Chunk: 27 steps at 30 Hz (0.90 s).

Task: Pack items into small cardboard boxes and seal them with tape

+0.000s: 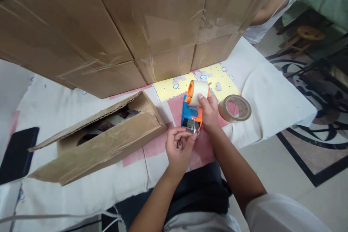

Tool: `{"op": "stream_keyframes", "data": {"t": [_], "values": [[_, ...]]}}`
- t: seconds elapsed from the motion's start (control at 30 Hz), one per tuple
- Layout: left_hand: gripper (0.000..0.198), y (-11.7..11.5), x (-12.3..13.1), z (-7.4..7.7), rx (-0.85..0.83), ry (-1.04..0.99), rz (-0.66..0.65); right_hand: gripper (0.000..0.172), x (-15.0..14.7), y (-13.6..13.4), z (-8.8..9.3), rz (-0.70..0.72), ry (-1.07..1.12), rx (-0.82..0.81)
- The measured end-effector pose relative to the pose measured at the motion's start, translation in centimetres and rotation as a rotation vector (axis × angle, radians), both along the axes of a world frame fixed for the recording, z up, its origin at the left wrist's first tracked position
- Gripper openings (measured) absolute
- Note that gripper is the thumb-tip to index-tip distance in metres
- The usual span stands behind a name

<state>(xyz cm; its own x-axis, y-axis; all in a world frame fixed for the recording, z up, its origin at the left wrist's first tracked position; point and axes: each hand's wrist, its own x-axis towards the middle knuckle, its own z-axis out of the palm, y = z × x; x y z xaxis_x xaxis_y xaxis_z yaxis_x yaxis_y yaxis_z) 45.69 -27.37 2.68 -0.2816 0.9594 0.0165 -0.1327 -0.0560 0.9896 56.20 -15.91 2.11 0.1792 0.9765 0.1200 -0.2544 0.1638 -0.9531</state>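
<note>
In my right hand [210,110] is a blue and orange tape dispenser [187,110], gripped around its right side. A roll of pale tape [199,92] sits on its orange hub at the top. My left hand [179,145] is just below the dispenser, its thumb and fingers pinched on the loose end of the clear tape [195,128]. An open, narrow cardboard box [114,152] lies to the left of my hands with its flaps raised. Dark and shiny contents show through the gap, but I cannot make out what they are.
A wide roll of brown tape [235,108] lies to the right of my right hand. Taped cardboard boxes [163,18] are stacked along the back of the cloth-covered table [100,192]. A black phone-like slab [19,154] rests at far left. Another person's arm [272,7] shows behind the stack.
</note>
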Motion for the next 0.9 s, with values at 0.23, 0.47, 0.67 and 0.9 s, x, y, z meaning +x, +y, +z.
{"op": "stream_keyframes", "data": {"t": [0.23, 0.47, 0.67, 0.9], "values": [[0.033, 0.1, -0.3, 0.1, -0.056, -0.025, -0.008, 0.037, 0.4, 0.2, 0.3, -0.077, -0.088, 0.059], [0.038, 0.8, -0.5, -0.6, -0.213, -0.092, -0.096, 0.040, 0.6, 0.2, 0.6, -0.115, -0.113, 0.075], [0.033, 0.9, -0.3, -0.9, -0.200, -0.051, -0.083, 0.040, 0.4, 0.1, 0.6, -0.084, -0.076, 0.045], [0.036, 0.6, -0.6, -0.7, -0.179, -0.102, -0.067, 0.041, 0.4, 0.2, 0.5, -0.134, -0.108, 0.050]]}}
